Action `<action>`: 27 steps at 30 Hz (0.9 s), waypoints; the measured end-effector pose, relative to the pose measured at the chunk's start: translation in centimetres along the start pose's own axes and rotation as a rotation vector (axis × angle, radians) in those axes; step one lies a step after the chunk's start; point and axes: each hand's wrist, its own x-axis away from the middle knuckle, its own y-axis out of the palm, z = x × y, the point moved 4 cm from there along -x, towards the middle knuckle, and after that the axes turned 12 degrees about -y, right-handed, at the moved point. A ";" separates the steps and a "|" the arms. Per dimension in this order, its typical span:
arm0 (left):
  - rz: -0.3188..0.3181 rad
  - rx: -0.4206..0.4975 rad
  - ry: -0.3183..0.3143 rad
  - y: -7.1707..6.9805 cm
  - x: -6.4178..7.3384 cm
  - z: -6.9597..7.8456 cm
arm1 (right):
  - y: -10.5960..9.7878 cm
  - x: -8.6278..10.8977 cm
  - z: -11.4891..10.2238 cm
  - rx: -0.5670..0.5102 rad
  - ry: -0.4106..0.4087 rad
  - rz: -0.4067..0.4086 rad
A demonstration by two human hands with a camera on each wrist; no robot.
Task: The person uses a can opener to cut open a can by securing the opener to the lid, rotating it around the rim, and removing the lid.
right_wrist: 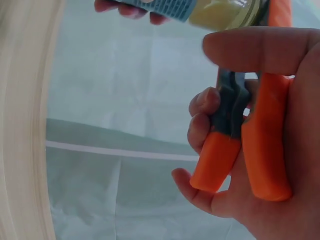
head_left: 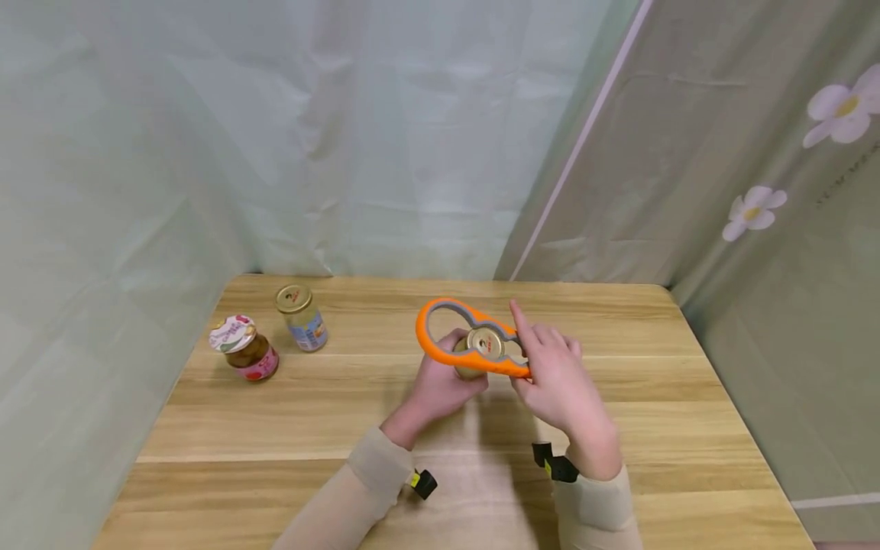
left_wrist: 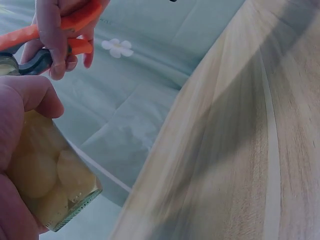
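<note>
My left hand [head_left: 440, 386] grips a glass jar [left_wrist: 37, 172] with a gold lid [head_left: 485, 343]; pale round pieces show through its glass in the left wrist view. Around the lid lies an orange and grey jar opener [head_left: 426, 336], its inner grey edges on either side of the lid. My right hand [head_left: 560, 386] holds the opener by its two orange handles [right_wrist: 265, 145], with the thumb across one and fingers curled at the other. The right index finger points away from the opener in the head view. Both hands are above the table, and the jar's base is off it.
On the wooden table [head_left: 275, 435], at the back left, stand a jar with a gold lid and blue label [head_left: 302, 319] and a jar of dark contents with a white patterned lid [head_left: 246, 350]. Curtains [head_left: 412, 153] hang behind and beside the table.
</note>
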 end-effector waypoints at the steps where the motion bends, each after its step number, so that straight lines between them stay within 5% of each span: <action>1: -0.006 0.014 -0.008 0.0 0.0 0.0 | 0.0 0.0 -0.1 0.002 0.005 -0.004; 7: -0.025 0.052 -0.014 -0.3 0.0 0.2 | -0.3 -0.1 -1.0 0.015 0.036 -0.003; 15: -0.046 0.049 0.056 -0.8 -0.2 1.0 | -1.2 0.1 -2.0 0.029 0.079 0.024; 27: -0.001 0.084 -0.019 -1.2 0.3 0.9 | -1.9 -0.2 -3.3 0.050 0.079 0.026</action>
